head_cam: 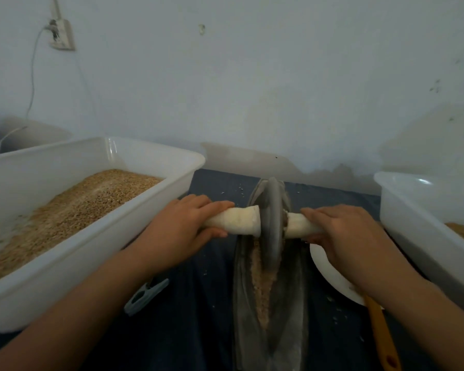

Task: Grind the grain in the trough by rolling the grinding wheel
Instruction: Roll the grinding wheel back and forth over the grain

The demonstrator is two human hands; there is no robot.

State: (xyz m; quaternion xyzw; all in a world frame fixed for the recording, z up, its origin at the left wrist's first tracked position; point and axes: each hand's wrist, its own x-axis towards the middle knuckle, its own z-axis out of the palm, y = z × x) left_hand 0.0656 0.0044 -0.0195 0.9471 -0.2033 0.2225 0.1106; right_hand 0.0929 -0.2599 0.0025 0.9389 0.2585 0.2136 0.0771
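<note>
A long grey boat-shaped trough (243, 295) lies on the dark cloth, running away from me. Crushed tan grain (263, 279) fills its groove. The grey grinding wheel (273, 223) stands on edge in the far part of the trough. A pale wooden axle (241, 219) passes through the wheel. My left hand (182, 228) grips the axle's left end. My right hand (343, 231) grips its right end, fingers curled over the top.
A large white tub (91, 253) of whole grain stands at the left. Another white tub (418, 226) with some tan meal is at the right. A white plate (330, 274), an orange handle (381, 333) and a grey clip (145, 295) lie near the trough. A wall is close behind.
</note>
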